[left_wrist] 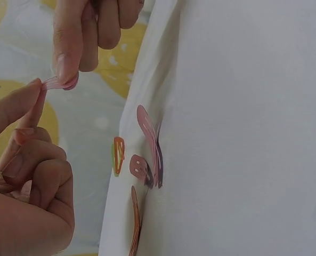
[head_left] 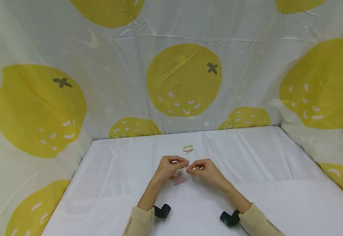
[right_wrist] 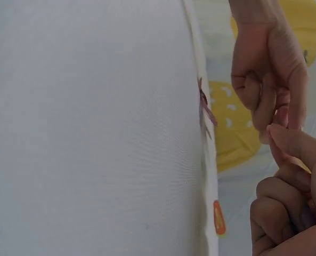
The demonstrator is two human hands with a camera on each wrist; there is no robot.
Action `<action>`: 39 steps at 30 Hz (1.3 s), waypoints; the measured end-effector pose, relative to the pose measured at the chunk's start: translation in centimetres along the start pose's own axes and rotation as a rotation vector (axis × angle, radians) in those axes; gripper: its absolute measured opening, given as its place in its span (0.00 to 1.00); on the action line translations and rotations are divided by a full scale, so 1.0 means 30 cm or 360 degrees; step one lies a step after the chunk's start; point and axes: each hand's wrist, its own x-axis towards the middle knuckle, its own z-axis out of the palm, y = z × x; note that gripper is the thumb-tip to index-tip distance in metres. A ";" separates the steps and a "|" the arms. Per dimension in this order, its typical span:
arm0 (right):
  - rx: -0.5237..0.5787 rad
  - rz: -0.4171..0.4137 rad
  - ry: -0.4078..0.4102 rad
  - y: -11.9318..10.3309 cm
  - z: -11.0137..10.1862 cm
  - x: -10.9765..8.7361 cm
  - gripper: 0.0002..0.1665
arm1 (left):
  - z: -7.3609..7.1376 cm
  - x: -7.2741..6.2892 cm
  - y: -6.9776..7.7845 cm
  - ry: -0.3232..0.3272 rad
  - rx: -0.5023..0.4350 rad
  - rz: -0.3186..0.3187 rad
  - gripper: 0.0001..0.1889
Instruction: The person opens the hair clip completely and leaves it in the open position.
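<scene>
In the head view my left hand (head_left: 171, 167) and right hand (head_left: 205, 168) meet over the middle of the table, thumbs and index fingers pinching a small pink bundle of snap hair clips (head_left: 187, 167) from both sides. The left wrist view shows several thin edges in this bundle (left_wrist: 55, 83), partly covered by fingertips. Beside the left hand on the cloth lie pink snap hair clips (head_left: 179, 181) and an orange-brown hair clip stack (left_wrist: 136, 221). In the right wrist view the held clips are mostly hidden behind the fingers.
Behind the hands, a green hair clip (head_left: 188, 146) and an orange hair clip (head_left: 188, 150) lie on the white-covered table (head_left: 100, 170). A fabric curtain (head_left: 248, 75) with yellow fruit prints stands around the back and sides. Black wrist cameras (head_left: 163, 211) sit at both cuffs.
</scene>
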 end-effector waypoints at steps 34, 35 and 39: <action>0.0044 -0.0290 0.0532 -0.005 0.000 -0.001 0.05 | 0.006 -0.006 0.007 0.0277 0.0235 0.0576 0.04; 0.0046 -0.0299 0.0540 -0.003 0.002 -0.001 0.05 | 0.008 -0.006 0.006 0.0283 0.0237 0.0577 0.04; 0.0035 -0.0281 0.0588 0.001 0.005 -0.001 0.05 | 0.015 -0.004 0.005 0.0270 0.0277 0.0588 0.03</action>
